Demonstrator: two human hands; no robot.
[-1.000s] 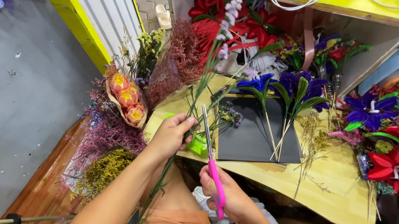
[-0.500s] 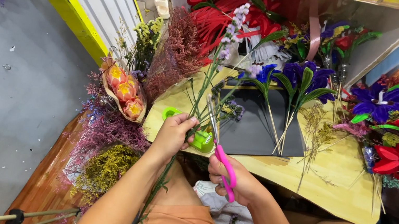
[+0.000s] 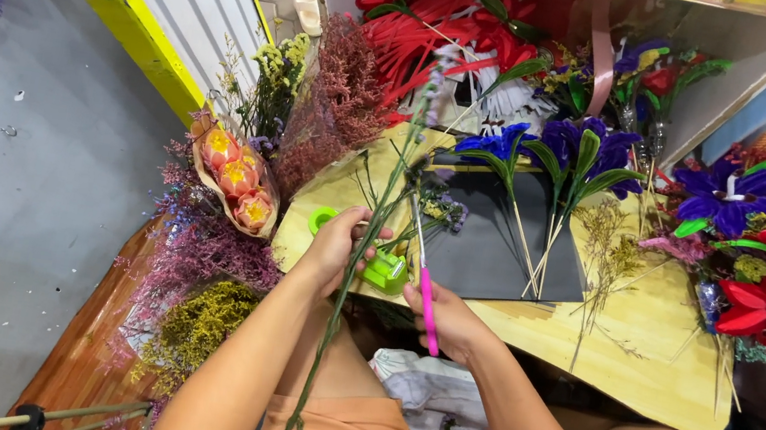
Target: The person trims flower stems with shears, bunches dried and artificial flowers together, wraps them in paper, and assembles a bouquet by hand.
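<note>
We see a pale wooden worktop (image 3: 658, 337) with a matte black sheet (image 3: 490, 246) lying flat on it, glossy purple flowers (image 3: 575, 148) resting across the sheet. Our left hand (image 3: 337, 249) is curled around a long thin green stem (image 3: 361, 242) that runs from our lap up past the worktop edge. Our right hand (image 3: 448, 321) grips pink-handled scissors (image 3: 425, 272), blades pointing up beside the stem. A bright green tape dispenser (image 3: 387, 271) sits between the hands. Compared with half a second ago, the scissors have moved up closer to the stem.
</note>
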